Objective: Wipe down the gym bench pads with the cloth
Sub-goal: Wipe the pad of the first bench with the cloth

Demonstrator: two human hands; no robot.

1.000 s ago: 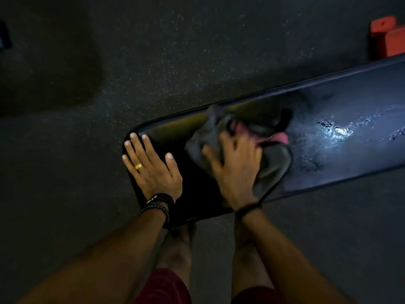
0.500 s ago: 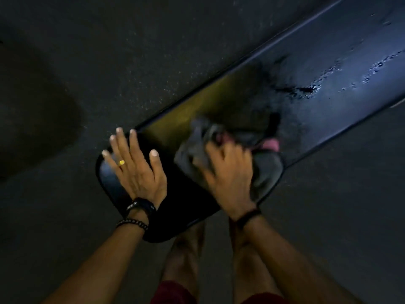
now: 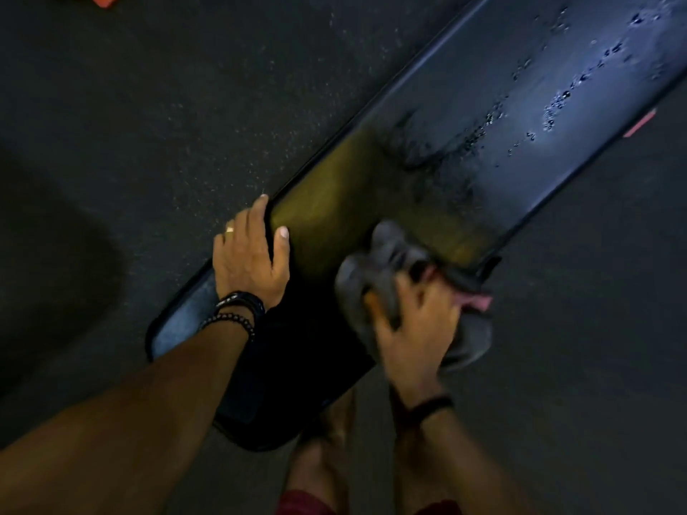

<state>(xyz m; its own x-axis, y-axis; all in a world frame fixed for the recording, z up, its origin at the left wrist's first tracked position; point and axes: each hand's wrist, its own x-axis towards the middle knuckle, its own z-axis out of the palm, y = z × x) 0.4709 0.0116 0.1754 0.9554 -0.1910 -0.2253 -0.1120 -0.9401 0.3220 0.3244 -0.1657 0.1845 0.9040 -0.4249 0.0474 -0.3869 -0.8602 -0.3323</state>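
Black vinyl covers the bench pad, whose long axis runs from the rounded near end at lower left up toward the far right corner of the view. Water beads sit scattered on the far stretch, well beyond both hands, so the unwiped part lies up and to the right of the cloth.

The grey cloth, with a pink patch showing at its right edge, is bunched on the pad's right-hand edge, partly draped over the side. The right hand sits on top of it, its fingers curled into the folds and gripping the cloth; motion blur hides finer detail. The forearm comes in from below, wrist roughly across the pad's width.

The left hand braces on the opposite long edge, thumb lying on the top surface and the other fingers wrapped over the rim, holding the pad. It is nearer the rounded end and carries nothing.

My judgement: the right hand is the one to push along the axis toward the beads, while the left steadies the pad. Dark speckled floor surrounds the bench.
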